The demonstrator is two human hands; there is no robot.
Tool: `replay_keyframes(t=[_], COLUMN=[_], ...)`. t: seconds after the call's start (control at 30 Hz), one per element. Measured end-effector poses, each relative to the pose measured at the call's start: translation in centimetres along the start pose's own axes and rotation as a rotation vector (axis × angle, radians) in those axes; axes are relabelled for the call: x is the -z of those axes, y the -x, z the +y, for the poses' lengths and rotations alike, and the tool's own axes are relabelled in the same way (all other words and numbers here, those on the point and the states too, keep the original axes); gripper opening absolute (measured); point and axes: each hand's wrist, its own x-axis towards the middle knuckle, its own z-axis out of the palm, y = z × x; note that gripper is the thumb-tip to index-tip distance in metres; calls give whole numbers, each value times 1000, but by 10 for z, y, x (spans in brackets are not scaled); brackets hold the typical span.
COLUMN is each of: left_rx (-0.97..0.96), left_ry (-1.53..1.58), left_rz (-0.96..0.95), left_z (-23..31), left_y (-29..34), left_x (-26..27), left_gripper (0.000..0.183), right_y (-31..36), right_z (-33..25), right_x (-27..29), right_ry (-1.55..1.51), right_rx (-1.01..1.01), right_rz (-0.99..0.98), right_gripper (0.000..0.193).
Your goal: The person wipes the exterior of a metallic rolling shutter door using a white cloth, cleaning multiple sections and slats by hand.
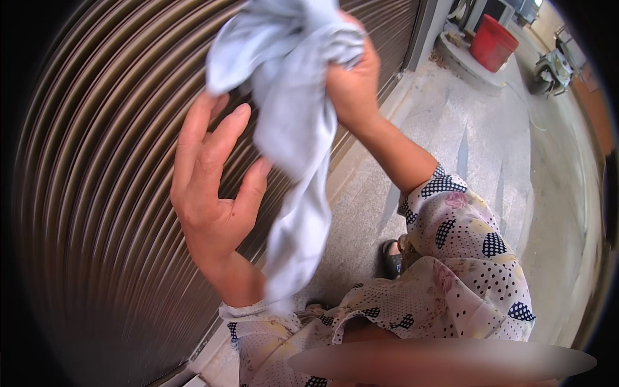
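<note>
A pale grey-white cloth [296,116] hangs in bunched folds at the top middle, its long tail trailing down toward my left wrist. My right hand [354,80] is closed around the gathered upper part of it. To the left of the cloth is my left hand [213,184], fingers apart and curved, palm turned toward the cloth. Its fingertips come close to the cloth's left fold; whether they touch it I cannot tell. Behind both hands stands a ribbed brown metal shutter [109,180].
A concrete walkway [438,142] runs along the shutter, with my shoe [390,258] on it. Farther off, a red bucket [493,44] rests on a round concrete slab [461,61]. A parked motor scooter [552,71] stands at the far right.
</note>
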Motion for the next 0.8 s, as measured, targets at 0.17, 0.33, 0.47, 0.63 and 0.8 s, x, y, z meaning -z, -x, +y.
replay_keyframes(t=[0.17, 0.33, 0.47, 0.63, 0.8], left_rx=[22, 89, 130, 3, 28], left_ry=[275, 540, 469, 191, -70], left_rz=[404, 841, 947, 679, 525], left_z=[-6, 9, 19, 12, 5], left_y=[22, 45, 53, 47, 58], left_x=[-40, -75, -83, -45, -9], left_gripper=[32, 46, 39, 22, 13], right_y=[-17, -13, 27, 42, 35], right_z=[-12, -17, 11, 33, 43], right_x=[10, -31, -30, -29, -1], right_ry=[230, 293, 189, 210, 507], right_rx=[205, 1086, 951, 944, 1041], right_rz=[56, -408, -390, -386, -570], right_gripper=[37, 34, 32, 22, 19])
